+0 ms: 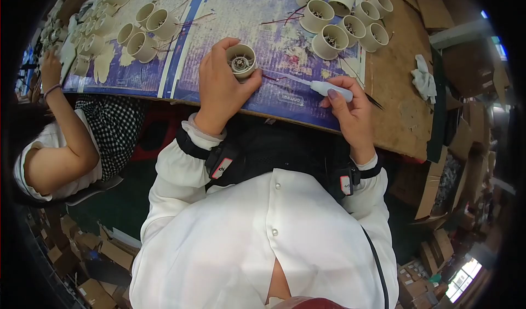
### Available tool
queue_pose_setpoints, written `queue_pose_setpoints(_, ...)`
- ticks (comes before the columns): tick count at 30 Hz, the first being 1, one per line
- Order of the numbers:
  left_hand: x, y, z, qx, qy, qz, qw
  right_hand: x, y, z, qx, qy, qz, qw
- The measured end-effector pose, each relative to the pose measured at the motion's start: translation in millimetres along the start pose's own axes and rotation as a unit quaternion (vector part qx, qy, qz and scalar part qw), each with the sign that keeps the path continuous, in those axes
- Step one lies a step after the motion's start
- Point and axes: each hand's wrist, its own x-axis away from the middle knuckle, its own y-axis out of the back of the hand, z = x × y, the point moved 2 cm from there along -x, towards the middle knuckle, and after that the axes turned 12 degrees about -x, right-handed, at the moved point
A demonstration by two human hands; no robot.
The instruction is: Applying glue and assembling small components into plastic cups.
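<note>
My left hand (222, 84) grips a cream cylindrical housing (241, 73), thumb and fingers around its side. Its open end faces up and shows a round metal motor part (240, 63) inside. Dark red wires (274, 78) trail from the housing to the right. In my right hand (353, 109) is a small white squeeze bottle (331, 91) with a long thin nozzle (290, 78). The nozzle points left toward the housing, its tip near the housing's right side; whether it touches cannot be made out.
Several similar cream housings (329, 41) with wires stand at the back right, and more (143, 47) at the left. A white cloth (423, 80) lies on the table's brown right part (397, 109). To my left a co-worker's arm (71, 122) reaches to the table. Cardboard boxes (438, 180) stand at the right.
</note>
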Motion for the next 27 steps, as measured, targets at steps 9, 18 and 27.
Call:
queue_pose_setpoints(9,-1,0,1,-0.003,-0.001,0.002,1.0,-3,-3,-3,0.011,0.005,-0.004,1.0)
queue_pose_setpoints(18,1,2,0,-0.028,-0.021,-0.008,0.999,-8,-4,-4,0.007,-0.019,0.01,1.0)
queue_pose_setpoints(27,2,1,-1,-0.007,-0.006,-0.007,1.0,-10,-7,-1,0.042,-0.014,0.008,0.999)
